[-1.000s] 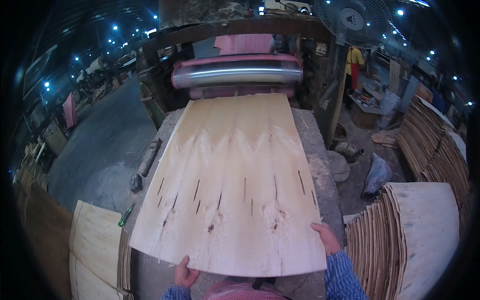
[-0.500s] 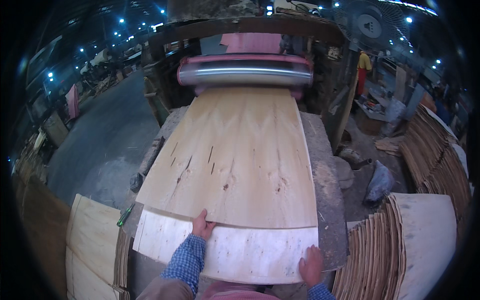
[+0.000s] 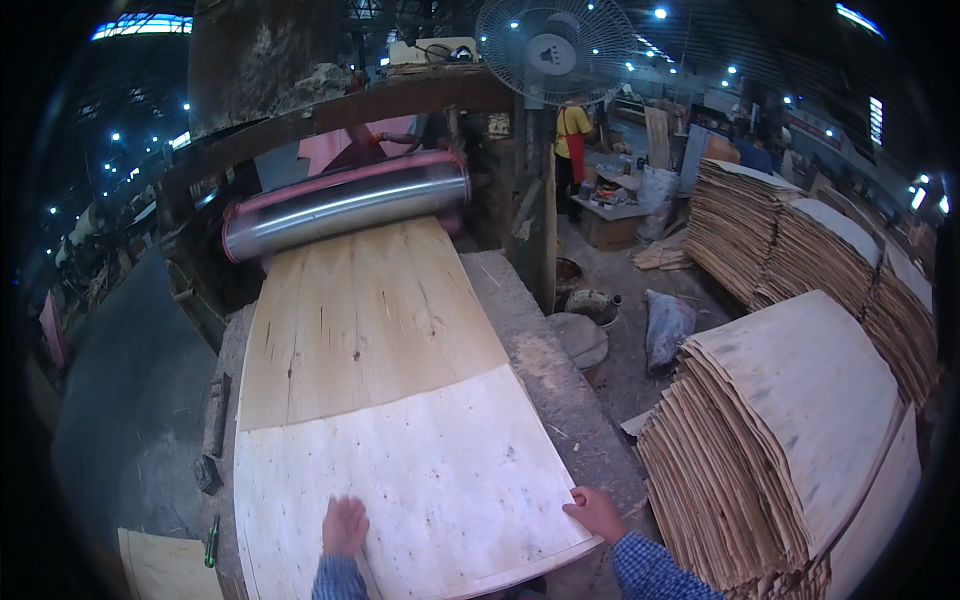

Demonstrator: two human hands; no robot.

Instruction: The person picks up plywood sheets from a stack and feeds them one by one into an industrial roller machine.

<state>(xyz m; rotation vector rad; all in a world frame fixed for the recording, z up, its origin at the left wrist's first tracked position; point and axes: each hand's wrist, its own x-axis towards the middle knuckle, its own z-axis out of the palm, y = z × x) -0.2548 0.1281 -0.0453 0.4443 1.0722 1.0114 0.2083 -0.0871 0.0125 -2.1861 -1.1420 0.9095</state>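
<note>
A tan wood veneer sheet [image 3: 370, 330] runs under a shiny metal roller [image 3: 350, 212] at the far end of the bench. Below it lies a whitish veneer sheet [image 3: 400, 460], its far part covered by the tan one. My left hand [image 3: 345, 525] rests on the whitish sheet near its front, palm down with the fingers stretched out and holding nothing. At that sheet's right edge, my right hand [image 3: 597, 513] is closed, with fingertips on top of the veneer and the thumb near the rim.
Tall veneer stacks [image 3: 740, 440] stand to the right. A fan [image 3: 552, 55] is mounted beside the machine frame [image 3: 535, 200]. Beyond it stands a person in yellow and red [image 3: 572, 145]. A green-handled tool [image 3: 212, 541] lies at the bench's left edge; someone's arm [image 3: 395, 140] shows behind the roller.
The tan sheet has gone farther under the roller, baring more of the whitish sheet. My left hand has let go of the tan sheet's near edge. The view has swung right.
</note>
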